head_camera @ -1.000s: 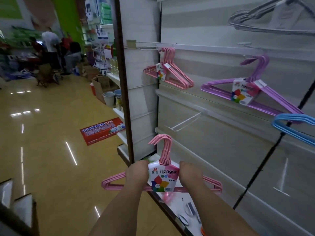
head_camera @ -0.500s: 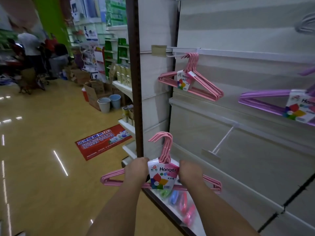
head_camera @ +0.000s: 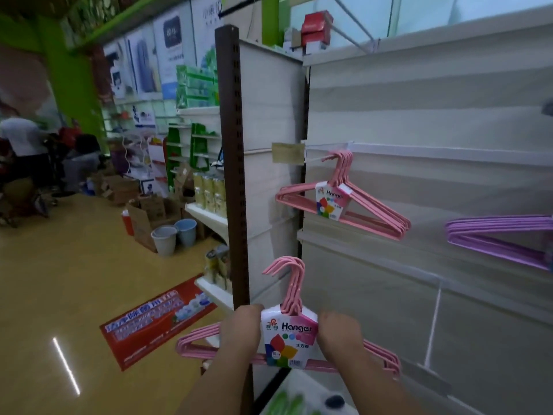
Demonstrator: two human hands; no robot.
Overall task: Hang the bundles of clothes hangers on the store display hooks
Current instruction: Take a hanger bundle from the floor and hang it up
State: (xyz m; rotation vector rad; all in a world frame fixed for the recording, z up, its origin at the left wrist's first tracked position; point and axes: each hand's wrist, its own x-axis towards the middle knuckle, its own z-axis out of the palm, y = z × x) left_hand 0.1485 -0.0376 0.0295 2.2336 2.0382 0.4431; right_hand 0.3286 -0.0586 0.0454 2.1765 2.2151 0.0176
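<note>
A pink hanger bundle [head_camera: 288,335] with a white "Hanger" label is held low in front of the display wall, hooks upright. My left hand [head_camera: 241,332] grips its left shoulder and my right hand [head_camera: 339,333] grips its right shoulder. Higher on the wall a second pink hanger bundle [head_camera: 344,196] hangs from a display hook [head_camera: 314,158] that carries a tan price tag. A purple hanger bundle [head_camera: 502,238] hangs at the right edge, partly cut off. A bare white display hook [head_camera: 434,322] juts from the wall to the right of my right hand.
A dark brown slotted upright [head_camera: 236,163] ends the display wall on the left. Shelves with goods, two buckets [head_camera: 173,239] and cardboard boxes [head_camera: 143,217] line the aisle. A red floor sticker [head_camera: 155,322] lies on the yellow floor. People are at the far left.
The view has swung left and upward, so the hanging pink bundle now sits nearer the middle. Both hands still hold the pink bundle in the same grip, hooks closer to the wall's left end.
</note>
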